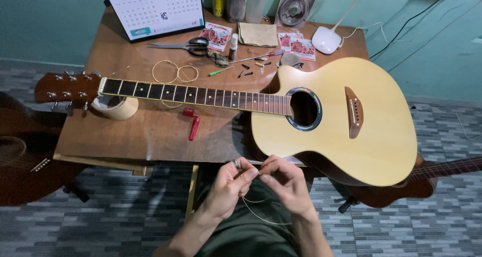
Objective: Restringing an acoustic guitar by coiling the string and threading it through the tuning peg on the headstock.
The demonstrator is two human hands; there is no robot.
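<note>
A pale acoustic guitar point(331, 131) lies flat on a brown wooden table point(150, 131), its dark fretboard point(196, 95) pointing left and its brown headstock point(65, 87) resting on a roll of tape point(116, 108). The guitar carries no strings. Below the table's front edge, over my lap, my left hand point(228, 185) and my right hand point(286, 181) pinch a thin guitar string point(256, 212) between their fingertips; the string loops down between my wrists. A ring sits on a finger of my left hand.
On the table lie coiled strings point(174, 72), scissors point(183, 46), a red string winder point(193, 124), string packets point(216, 35), bridge pins, a small screwdriver, a cloth point(257, 34), a desk calendar point(153, 8) and a white lamp base point(326, 39). Other guitars lie at left point(25, 156) and lower right point(432, 179).
</note>
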